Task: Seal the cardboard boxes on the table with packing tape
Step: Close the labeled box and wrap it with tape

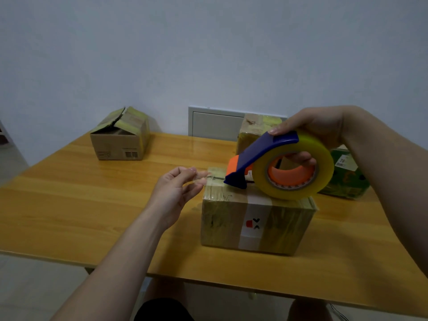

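Note:
A cardboard box wrapped in old tape, with a white label strip down its front, stands on the wooden table right in front of me. My right hand grips a blue and orange tape dispenser carrying a big yellowish tape roll, held just over the box top, its cutter end pointing left. My left hand is at the box's left top edge and pinches the clear free end of the tape between thumb and fingertips.
A cardboard box with raised, partly open flaps sits at the back left. Another taped box stands at the back behind the dispenser. A green package lies to the right. A grey wall panel is behind the table.

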### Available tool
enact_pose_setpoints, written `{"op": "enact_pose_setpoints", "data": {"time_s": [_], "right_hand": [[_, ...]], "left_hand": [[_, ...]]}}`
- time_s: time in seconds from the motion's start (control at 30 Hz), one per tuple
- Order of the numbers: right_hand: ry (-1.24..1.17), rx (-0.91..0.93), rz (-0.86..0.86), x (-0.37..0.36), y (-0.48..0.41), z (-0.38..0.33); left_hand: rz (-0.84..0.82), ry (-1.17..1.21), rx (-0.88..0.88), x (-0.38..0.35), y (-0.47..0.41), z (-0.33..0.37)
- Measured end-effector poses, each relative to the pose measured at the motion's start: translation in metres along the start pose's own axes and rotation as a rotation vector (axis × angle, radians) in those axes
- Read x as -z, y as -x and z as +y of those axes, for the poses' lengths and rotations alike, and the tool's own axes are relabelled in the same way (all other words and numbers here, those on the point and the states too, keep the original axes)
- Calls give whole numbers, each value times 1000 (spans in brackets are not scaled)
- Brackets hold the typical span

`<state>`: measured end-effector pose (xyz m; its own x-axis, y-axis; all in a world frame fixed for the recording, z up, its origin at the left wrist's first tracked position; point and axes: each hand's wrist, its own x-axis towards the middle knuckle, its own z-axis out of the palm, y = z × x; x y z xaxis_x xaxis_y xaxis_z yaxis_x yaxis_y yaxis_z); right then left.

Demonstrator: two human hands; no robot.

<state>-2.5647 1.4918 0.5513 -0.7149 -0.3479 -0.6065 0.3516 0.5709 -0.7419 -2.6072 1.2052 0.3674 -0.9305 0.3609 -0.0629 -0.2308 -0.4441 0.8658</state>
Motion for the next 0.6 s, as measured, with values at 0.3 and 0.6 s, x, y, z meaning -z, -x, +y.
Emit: {"op": "enact_pose_setpoints", "data": {"time_s": [0.3, 0.6], "right_hand": [[62, -26, 114, 3, -11, -3], [-39, 55, 43, 6, -4, 27]], "left_hand": [[32, -24, -23, 0, 2, -3], [73, 61, -12, -2, 5, -5]]}}
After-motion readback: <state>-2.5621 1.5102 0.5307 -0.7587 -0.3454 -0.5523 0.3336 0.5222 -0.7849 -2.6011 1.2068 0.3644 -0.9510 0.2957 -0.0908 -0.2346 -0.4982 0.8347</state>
